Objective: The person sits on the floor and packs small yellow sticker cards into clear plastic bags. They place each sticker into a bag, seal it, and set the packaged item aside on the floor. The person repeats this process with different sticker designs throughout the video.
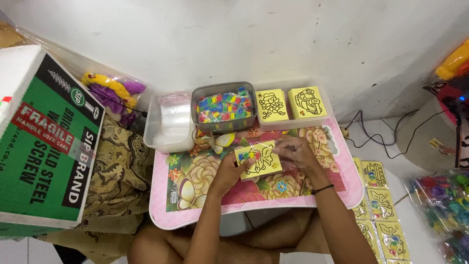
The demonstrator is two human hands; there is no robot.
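Yellow card (257,159) between both hands' grip

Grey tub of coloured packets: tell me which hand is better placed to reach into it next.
Probably the left hand: it lies almost straight below the grey tub. The right hand sits further right, fingers pinched at the yellow card.

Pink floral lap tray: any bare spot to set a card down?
Free patches on the pink floral lap tray: left half, between the clear plastic tub of bags and the left hand; front edge below both hands. Crowded: back edge, with the grey tub of coloured pieces and yellow card stacks.
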